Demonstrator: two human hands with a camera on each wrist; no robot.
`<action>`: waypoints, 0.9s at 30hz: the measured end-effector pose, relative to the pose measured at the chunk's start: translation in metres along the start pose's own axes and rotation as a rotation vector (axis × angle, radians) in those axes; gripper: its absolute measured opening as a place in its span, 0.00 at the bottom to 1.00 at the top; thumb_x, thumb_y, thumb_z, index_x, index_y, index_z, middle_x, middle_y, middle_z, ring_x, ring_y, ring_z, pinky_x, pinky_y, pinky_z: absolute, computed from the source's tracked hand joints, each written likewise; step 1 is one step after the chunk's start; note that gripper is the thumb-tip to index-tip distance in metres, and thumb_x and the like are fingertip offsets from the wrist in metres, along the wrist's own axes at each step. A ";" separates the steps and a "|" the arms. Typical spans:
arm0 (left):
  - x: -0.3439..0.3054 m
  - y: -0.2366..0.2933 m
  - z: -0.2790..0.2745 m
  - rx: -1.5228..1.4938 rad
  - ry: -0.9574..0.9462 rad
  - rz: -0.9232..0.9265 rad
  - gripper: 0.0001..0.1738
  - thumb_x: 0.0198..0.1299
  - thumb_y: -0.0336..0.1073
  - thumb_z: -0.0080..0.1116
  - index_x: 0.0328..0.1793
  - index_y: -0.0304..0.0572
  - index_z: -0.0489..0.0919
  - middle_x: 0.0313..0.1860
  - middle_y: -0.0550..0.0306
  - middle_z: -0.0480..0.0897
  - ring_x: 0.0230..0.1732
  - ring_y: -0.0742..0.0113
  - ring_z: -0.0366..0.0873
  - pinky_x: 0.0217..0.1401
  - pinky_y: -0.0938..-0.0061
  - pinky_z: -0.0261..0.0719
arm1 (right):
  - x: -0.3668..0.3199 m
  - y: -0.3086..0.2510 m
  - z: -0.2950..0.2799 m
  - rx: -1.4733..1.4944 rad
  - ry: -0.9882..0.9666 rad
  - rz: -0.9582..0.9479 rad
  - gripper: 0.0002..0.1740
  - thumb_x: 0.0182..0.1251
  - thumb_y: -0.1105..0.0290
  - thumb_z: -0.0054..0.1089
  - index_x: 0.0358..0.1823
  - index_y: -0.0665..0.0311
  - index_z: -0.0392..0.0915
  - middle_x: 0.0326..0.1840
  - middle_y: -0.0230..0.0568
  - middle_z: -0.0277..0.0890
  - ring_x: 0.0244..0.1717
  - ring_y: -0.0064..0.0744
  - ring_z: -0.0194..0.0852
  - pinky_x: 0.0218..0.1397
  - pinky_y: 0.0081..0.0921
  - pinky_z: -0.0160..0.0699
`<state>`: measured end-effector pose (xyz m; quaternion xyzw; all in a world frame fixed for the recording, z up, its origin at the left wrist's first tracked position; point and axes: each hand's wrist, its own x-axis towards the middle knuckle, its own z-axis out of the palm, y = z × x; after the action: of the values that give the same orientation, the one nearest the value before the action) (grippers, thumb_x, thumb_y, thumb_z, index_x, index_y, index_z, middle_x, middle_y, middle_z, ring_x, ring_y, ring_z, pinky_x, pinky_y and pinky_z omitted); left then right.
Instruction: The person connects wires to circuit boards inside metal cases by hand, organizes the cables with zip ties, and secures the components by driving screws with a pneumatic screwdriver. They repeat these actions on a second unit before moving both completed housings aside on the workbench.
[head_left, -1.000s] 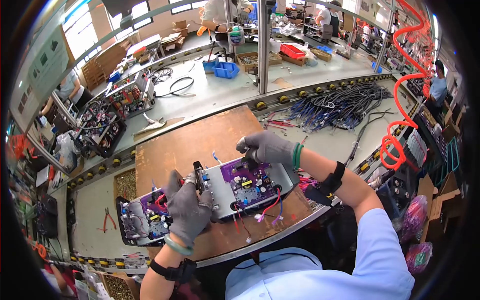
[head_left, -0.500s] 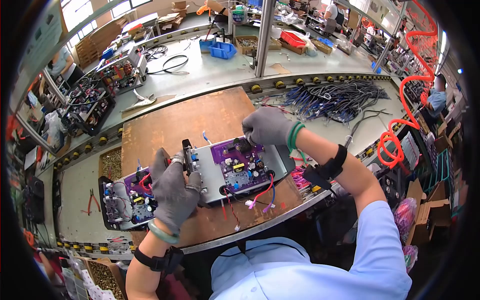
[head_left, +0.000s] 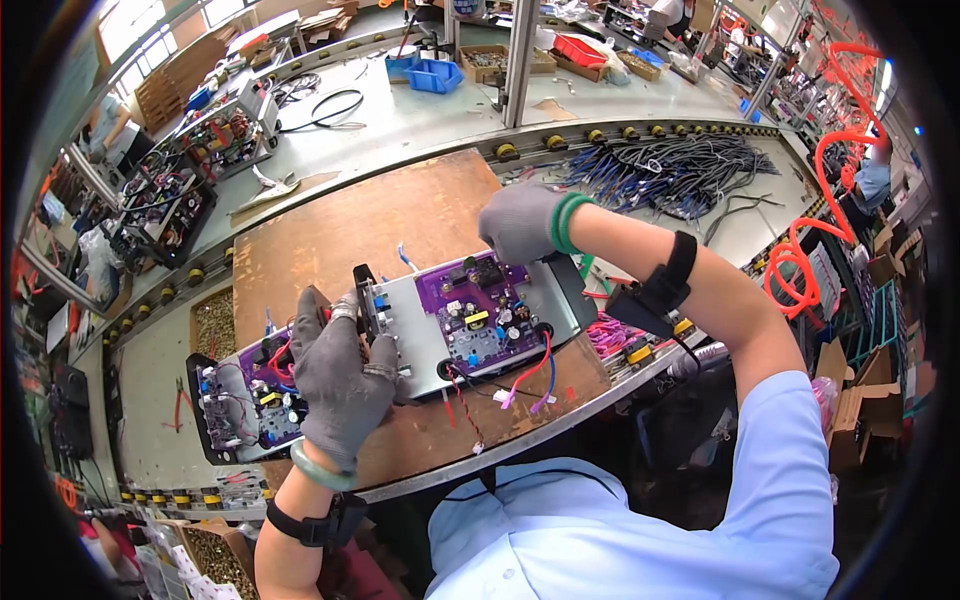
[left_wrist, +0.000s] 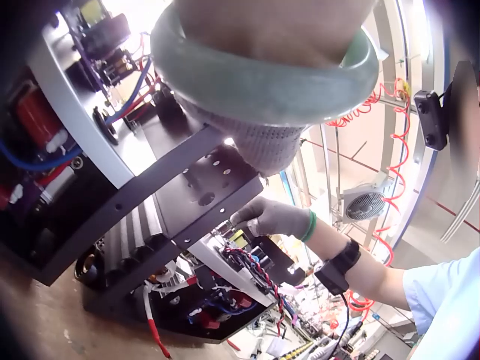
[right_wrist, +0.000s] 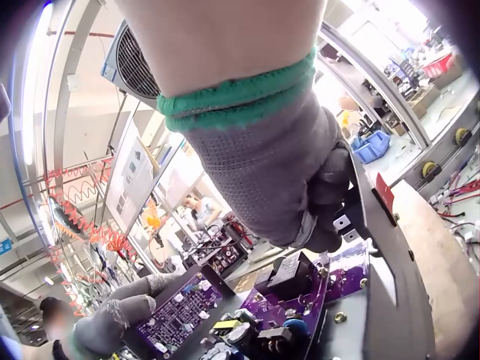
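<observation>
An open metal chassis (head_left: pixel 412 345) carries a purple circuit board (head_left: pixel 470 318), with red and blue leads trailing off its near side. My gloved left hand (head_left: pixel 345 375) grips the chassis at its left end panel, thumb toward the inside. My gloved right hand (head_left: pixel 522 225) is at the far edge of the board, its fingers curled down beside the chassis side wall (right_wrist: pixel 390 262). I cannot tell what those fingertips hold. Left of my left hand lies a second chassis (head_left: pixel 235 410) with a similar purple board, partly covered by the hand.
Both chassis lie over a brown wooden board (head_left: pixel 370 215) on the bench. Beyond it is a heap of dark cables (head_left: pixel 680 185). Pliers (head_left: pixel 180 405) lie at the left near a tray of small brass-coloured parts (head_left: pixel 212 325). A red coiled hose (head_left: pixel 825 240) hangs at the right.
My right hand has gone from an extended finger to curled fingers at the board's far edge. My left hand stays on the end panel. The whole head view has shifted.
</observation>
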<state>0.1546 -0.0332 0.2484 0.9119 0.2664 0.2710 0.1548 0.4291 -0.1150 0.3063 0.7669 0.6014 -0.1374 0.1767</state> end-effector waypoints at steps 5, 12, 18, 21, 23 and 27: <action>-0.001 -0.001 0.003 0.035 0.025 0.041 0.29 0.54 0.31 0.59 0.66 0.37 0.78 0.63 0.24 0.74 0.67 0.32 0.71 0.72 0.52 0.67 | 0.014 -0.013 -0.005 -0.176 -0.052 -0.048 0.12 0.56 0.65 0.62 0.35 0.63 0.88 0.36 0.52 0.86 0.41 0.52 0.87 0.44 0.49 0.84; -0.003 -0.001 0.003 -0.023 0.022 -0.023 0.31 0.54 0.34 0.65 0.67 0.33 0.78 0.65 0.22 0.75 0.74 0.29 0.67 0.77 0.50 0.64 | -0.007 -0.010 0.040 -0.115 0.207 0.031 0.10 0.56 0.67 0.63 0.38 0.59 0.87 0.37 0.43 0.86 0.42 0.46 0.88 0.42 0.42 0.84; -0.003 0.012 -0.015 0.062 0.093 0.119 0.28 0.60 0.29 0.59 0.69 0.32 0.75 0.63 0.34 0.79 0.67 0.33 0.73 0.74 0.50 0.67 | -0.070 -0.010 0.061 0.441 0.795 -0.365 0.08 0.61 0.68 0.62 0.41 0.55 0.83 0.37 0.38 0.83 0.39 0.46 0.85 0.41 0.43 0.83; -0.001 0.037 -0.034 0.155 0.100 0.467 0.28 0.59 0.31 0.60 0.68 0.34 0.76 0.54 0.37 0.83 0.60 0.40 0.79 0.65 0.53 0.74 | -0.107 -0.036 0.074 0.340 0.592 -0.564 0.07 0.61 0.64 0.65 0.39 0.54 0.82 0.35 0.37 0.81 0.36 0.44 0.83 0.37 0.41 0.81; 0.000 0.056 -0.023 0.013 -0.090 0.544 0.28 0.59 0.30 0.60 0.68 0.35 0.76 0.51 0.40 0.84 0.56 0.42 0.81 0.62 0.53 0.75 | -0.103 -0.051 0.106 0.053 0.492 -0.550 0.08 0.59 0.62 0.66 0.36 0.54 0.82 0.32 0.36 0.79 0.35 0.43 0.83 0.33 0.40 0.79; -0.016 0.076 0.017 -0.302 -0.305 0.511 0.25 0.55 0.25 0.58 0.62 0.39 0.79 0.43 0.49 0.86 0.47 0.48 0.84 0.54 0.56 0.77 | -0.114 -0.031 0.083 0.072 0.385 -0.408 0.09 0.58 0.60 0.66 0.32 0.56 0.83 0.32 0.38 0.82 0.37 0.44 0.85 0.41 0.42 0.82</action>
<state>0.1838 -0.1063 0.2602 0.9460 -0.0403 0.1980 0.2533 0.3718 -0.2441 0.2767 0.6478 0.7606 -0.0432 0.0008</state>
